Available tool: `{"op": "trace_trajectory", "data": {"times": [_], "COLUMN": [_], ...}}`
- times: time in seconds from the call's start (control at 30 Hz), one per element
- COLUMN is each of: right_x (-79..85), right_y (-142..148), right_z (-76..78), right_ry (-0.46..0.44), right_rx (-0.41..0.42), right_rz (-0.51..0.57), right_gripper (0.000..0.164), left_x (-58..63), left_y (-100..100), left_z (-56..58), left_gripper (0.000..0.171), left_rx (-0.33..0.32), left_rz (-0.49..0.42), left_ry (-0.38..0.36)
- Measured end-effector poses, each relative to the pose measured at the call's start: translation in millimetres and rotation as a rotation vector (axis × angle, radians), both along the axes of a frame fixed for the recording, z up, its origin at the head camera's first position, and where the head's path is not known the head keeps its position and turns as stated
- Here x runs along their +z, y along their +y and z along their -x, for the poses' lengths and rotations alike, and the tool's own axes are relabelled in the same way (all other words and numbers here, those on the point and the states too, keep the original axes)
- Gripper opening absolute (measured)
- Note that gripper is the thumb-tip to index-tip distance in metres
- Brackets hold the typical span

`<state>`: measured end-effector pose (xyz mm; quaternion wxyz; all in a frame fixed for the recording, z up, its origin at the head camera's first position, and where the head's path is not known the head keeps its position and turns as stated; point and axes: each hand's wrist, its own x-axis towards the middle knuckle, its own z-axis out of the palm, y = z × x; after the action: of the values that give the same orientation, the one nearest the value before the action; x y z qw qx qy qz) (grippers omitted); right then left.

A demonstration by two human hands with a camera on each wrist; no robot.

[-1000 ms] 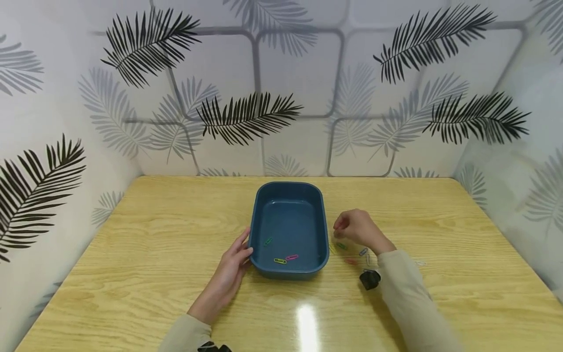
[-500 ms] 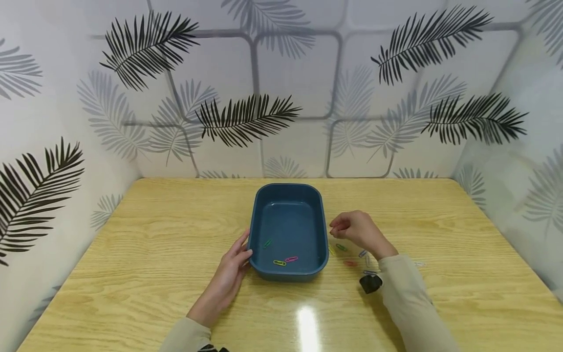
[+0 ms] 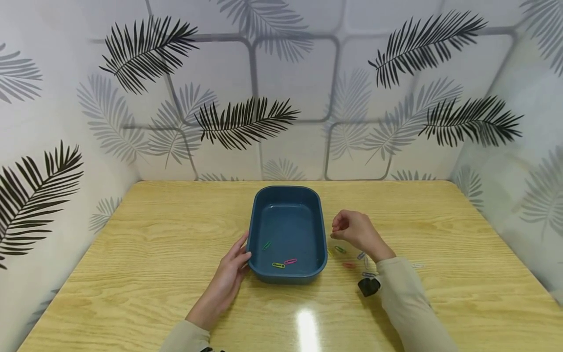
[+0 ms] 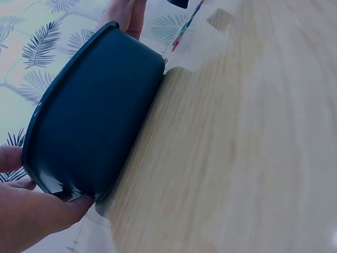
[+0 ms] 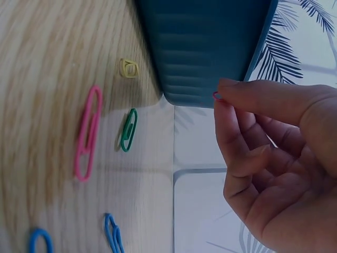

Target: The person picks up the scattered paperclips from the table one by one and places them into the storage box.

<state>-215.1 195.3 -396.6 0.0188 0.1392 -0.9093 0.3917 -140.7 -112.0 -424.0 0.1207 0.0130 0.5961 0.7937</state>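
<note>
A dark blue plastic bin [image 3: 288, 278] stands on the wooden table. Inside it lie a green paper clip [image 3: 267, 246], a yellow paper clip [image 3: 278, 265] and a pink paper clip [image 3: 290, 261]. My left hand [image 3: 227, 276] rests against the bin's left side, its fingers extended along the outer wall and the thumb pressing nearer the front. Just right of the bin, my right hand [image 3: 358, 232] pinches a pink paper clip [image 5: 216, 96] between thumb and forefinger; only a small loop of it shows. Its other fingers are loosely bent.
Several loose paper clips lie right of the bin, among them a green one [image 5: 129, 130], a yellow one [image 5: 128, 68], a pink one [image 5: 88, 134] and a blue one [image 5: 114, 233]. Farther right is a white paper clip [image 3: 418, 265]. A leaf-patterned wall covering [image 3: 290, 146] surrounds the table.
My right hand has shifted slightly left toward the bin's right wall. My left hand stays against the bin, and the clips inside it lie as before. The head view has tilted up slightly.
</note>
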Motion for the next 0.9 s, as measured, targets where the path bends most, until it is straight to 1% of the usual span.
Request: {"op": "trace_trajectory", "data": {"times": [0.17,0.3,0.6,0.7,0.83,0.9], "right_x": [1.1,2.7,7.5,11.2,20.4,25.3], "right_y": [0,1,-1,-3,-9,-14], "right_z": [-1.4,-2.6,-4.3,-6.6,-12.8,-16.2], "right_ry": [0.021,0.025,0.077,0.124,0.175,0.186], "right_rx": [-0.008,-0.040,-0.093,-0.093,-0.077,-0.069], "right_rz": [-0.019,-0.013,0.065,0.086,0.104,0.121], "right_gripper": [0.008,0.003,0.009,0.009,0.011,0.011], "left_x": [-0.5,-0.7,-1.3,-1.6,-2.2,-2.8], "left_y": [-1,-1,-1,-1,-1,-1], "left_z": [-0.9,-1.4,-1.1,-0.5,0.6,1.5], "left_gripper": [0.058,0.058,0.058,0.058,0.058,0.058], "left_rx": [0.006,0.006,0.001,0.001,0.001,0.003], "left_rz": [0.002,0.006,0.000,0.001,-0.003,-0.004], "left_ry": [-0.001,-0.002,0.008,0.010,0.011,0.009]}}
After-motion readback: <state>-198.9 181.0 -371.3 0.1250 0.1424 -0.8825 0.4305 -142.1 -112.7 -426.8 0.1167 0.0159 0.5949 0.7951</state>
